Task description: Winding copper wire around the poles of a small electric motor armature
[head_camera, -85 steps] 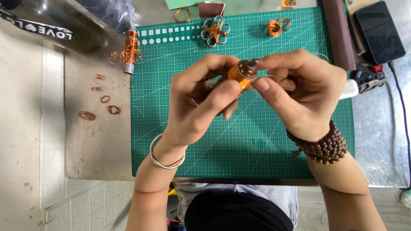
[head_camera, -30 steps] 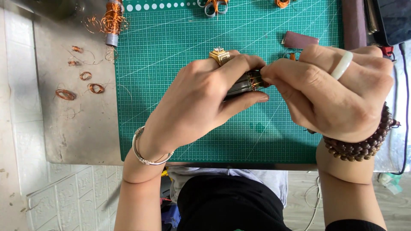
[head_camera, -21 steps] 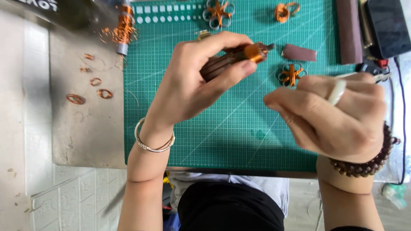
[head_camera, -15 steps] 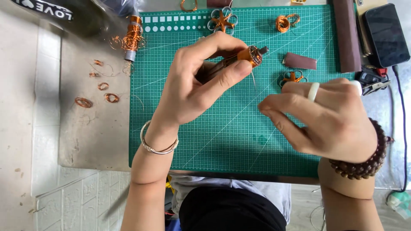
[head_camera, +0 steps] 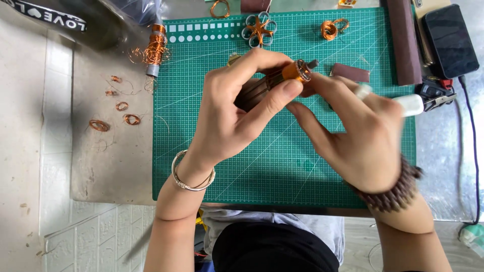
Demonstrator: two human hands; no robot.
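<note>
My left hand [head_camera: 237, 111] grips a dark cylindrical motor rotor [head_camera: 262, 88] with an orange copper collar and short shaft [head_camera: 302, 70] at its right end, holding it above the green cutting mat [head_camera: 212, 166]. My right hand [head_camera: 358, 136] reaches in from the right, its fingertips touching the rotor's shaft end. A bangle is on my left wrist and a dark bead bracelet on my right wrist.
A spool of copper wire [head_camera: 155, 48], loose wire coils [head_camera: 116, 108], a flower-shaped wire piece [head_camera: 258, 27] and a copper coil [head_camera: 333, 28] lie about. A brown block [head_camera: 350, 72], a long brown strip [head_camera: 403, 40], a black phone [head_camera: 450, 40] and pliers [head_camera: 433, 93] sit right.
My right hand had pulled away from the rotor toward the lower right; now it has come back up and its fingertips touch the shaft end. My left hand kept holding the rotor.
</note>
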